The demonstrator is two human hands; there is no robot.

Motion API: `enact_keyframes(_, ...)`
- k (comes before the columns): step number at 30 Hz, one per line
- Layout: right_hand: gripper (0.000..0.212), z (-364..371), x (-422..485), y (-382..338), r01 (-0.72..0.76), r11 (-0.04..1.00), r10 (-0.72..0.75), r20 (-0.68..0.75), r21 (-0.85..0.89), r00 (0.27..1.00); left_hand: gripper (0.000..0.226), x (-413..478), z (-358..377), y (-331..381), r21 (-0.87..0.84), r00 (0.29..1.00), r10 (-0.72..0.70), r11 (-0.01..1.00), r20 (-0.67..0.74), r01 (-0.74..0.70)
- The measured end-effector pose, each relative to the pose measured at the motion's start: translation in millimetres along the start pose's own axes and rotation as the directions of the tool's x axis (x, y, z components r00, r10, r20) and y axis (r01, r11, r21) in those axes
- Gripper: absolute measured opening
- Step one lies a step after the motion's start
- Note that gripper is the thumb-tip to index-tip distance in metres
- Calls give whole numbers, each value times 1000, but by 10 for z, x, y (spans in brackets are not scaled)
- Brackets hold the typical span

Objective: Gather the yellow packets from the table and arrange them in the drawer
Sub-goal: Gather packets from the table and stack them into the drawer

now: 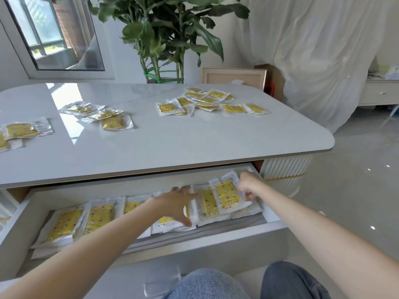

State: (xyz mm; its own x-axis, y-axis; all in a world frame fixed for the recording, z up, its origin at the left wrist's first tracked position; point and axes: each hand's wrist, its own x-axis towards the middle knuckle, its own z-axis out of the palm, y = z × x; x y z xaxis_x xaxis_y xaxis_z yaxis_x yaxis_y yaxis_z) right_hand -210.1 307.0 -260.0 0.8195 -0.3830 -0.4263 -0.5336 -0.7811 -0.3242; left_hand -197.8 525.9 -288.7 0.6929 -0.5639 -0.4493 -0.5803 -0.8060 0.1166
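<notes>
The open white drawer (151,251) below the tabletop holds a row of yellow packets in clear wrap, such as one at the left (64,224). My right hand (248,185) grips the right edge of a tilted yellow packet (227,196) at the drawer's right end. My left hand (174,202) reaches in with fingers spread, resting on the packets in the middle of the drawer. On the white table (172,145) lie more yellow packets: a pile at the back right (205,101), a few at the centre left (103,117), and some at the left edge (21,131).
A potted plant (164,39) stands behind the table, with a picture frame (234,76) and a draped white sheet (313,61) to the right. My knees in jeans (216,285) are below the drawer front. Glossy floor lies at the right.
</notes>
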Motion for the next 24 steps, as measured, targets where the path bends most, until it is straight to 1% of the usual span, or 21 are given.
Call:
enact_keyframes(1,10,-28,-7,18,14,997,-16,-36,-81,999,91,22,1,32,25,999,28,999,-16,-27)
enact_keyframes(2,14,-44,-8,39,31,987,-40,-58,-156,997,89,43,3,67,48,998,56,997,-30,-54)
enact_keyframes(4,15,-49,-15,82,68,961,-94,-85,-269,992,85,104,8,141,77,994,100,992,-30,-98)
enact_keyframes(7,38,0,33,160,116,916,-198,-181,-383,963,85,212,39,214,100,993,116,988,-11,-115)
enact_keyframes(9,50,16,81,195,169,900,-273,-216,-402,938,86,263,60,222,103,993,112,989,-25,-109)
enact_keyframes(10,55,13,100,195,212,892,-309,-194,-400,931,87,274,66,225,99,993,111,989,-30,-108)
enact_keyframes(11,58,12,114,196,261,875,-343,-142,-408,928,87,276,69,229,93,993,112,990,-35,-108)
enact_keyframes(13,67,40,125,203,343,824,-388,-9,-450,921,86,265,66,239,93,993,112,990,-41,-108)
enact_keyframes(16,80,105,102,223,383,716,-410,93,-584,907,84,255,60,256,126,991,115,986,-61,-107)
enact_keyframes(17,83,125,104,226,400,695,-411,126,-598,903,84,255,60,261,134,992,112,986,-63,-103)
enact_keyframes(20,96,144,136,231,429,687,-357,241,-587,902,85,259,58,278,137,994,93,987,-57,-84)
enact_keyframes(22,102,152,158,237,422,686,-329,265,-593,906,84,263,51,296,151,995,81,986,-54,-72)
enact_keyframes(24,102,168,157,235,399,709,-305,258,-582,917,83,260,37,323,163,996,68,985,-56,-58)
